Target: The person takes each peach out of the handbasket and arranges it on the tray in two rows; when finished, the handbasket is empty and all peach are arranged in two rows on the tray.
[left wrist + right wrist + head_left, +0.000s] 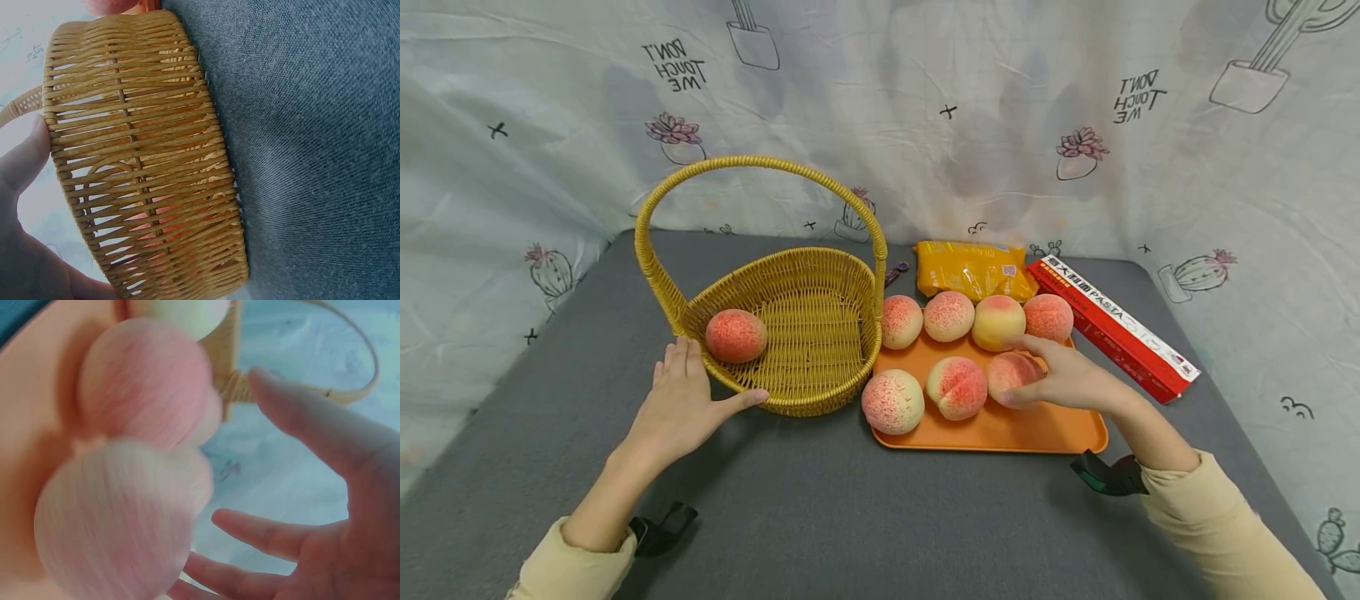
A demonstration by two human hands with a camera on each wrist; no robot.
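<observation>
A yellow wicker basket (808, 350) with a tall arched handle stands left of centre, one red-speckled peach (736, 336) inside at its left end. My left hand (681, 408) rests on the basket's near-left rim, fingers extended and thumb along the edge. In the left wrist view the thumb (31, 153) touches the rim. On the orange tray (1060, 432) lie several peaches in two rows. Over the front row's rightmost peach (1011, 377) is my right hand (1063, 377), fingers spread. In the right wrist view the fingers stand apart around the nearest peach (115, 525), without a grip.
Behind the tray lies a yellow packet (973, 269). A long red and white pasta box (1112, 329) slants along the tray's right side. The grey tabletop (880, 525) is bounded at the back by a printed cloth (880, 108).
</observation>
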